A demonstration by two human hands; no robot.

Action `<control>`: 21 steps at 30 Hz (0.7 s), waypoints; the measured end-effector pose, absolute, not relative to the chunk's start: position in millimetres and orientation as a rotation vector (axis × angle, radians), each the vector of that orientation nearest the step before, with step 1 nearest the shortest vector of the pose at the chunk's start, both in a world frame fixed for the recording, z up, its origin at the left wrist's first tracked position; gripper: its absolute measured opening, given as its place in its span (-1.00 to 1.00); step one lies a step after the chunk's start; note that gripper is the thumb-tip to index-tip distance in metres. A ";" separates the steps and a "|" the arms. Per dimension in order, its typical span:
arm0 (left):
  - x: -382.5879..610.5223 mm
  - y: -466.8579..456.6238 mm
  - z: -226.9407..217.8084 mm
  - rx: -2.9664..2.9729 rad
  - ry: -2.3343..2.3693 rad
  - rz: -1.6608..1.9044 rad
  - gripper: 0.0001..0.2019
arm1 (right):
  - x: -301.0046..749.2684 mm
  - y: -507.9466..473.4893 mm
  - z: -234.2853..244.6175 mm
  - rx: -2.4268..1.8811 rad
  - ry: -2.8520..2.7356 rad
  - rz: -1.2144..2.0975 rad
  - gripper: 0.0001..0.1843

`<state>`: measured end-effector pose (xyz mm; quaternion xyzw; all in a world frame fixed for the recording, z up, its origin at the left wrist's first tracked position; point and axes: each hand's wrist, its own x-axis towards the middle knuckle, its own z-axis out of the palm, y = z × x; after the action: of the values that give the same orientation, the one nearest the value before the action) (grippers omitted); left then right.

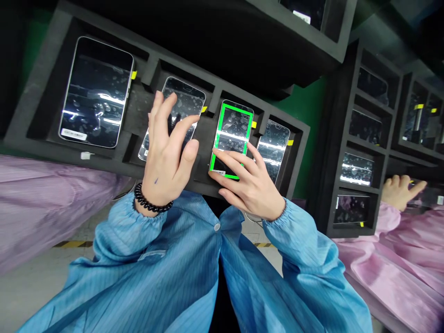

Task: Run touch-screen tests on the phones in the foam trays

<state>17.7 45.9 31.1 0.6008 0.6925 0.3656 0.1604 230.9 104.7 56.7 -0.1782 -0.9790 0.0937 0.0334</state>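
A glass-fronted smartphone outlined in bright green (pixel 233 121) lies in its slot in a black foam tray (pixel 138 111), its long axis running toward the person and tilted slightly, with its white-labelled end nearest them. The right hand (pixel 248 180) rests over that lower end, fingers splayed and flat, not clasping it. The left hand (pixel 168 155), a black beaded bracelet (pixel 151 199) at its wrist, spreads its fingers wide over the neighbouring glass-fronted smartphone (pixel 185 99).

readable text: none | white barcode label (pixel 218 172) on green-outlined smartphone (pixel 233 121): too small to read
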 end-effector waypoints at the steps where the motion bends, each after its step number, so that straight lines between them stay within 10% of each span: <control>1: 17.8 45.8 31.4 1.708 1.969 1.053 -0.51 | 231.4 105.3 57.4 -0.533 -3.000 0.303 -0.62; 21: 17.9 44.6 29.9 1.688 1.977 1.014 -0.52 | 267.4 116.7 77.2 -0.946 -2.648 0.300 -0.56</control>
<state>17.9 44.6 29.9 0.5955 0.6977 0.3578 0.1748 267.4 116.7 77.2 -0.3303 -0.9249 0.1048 0.1565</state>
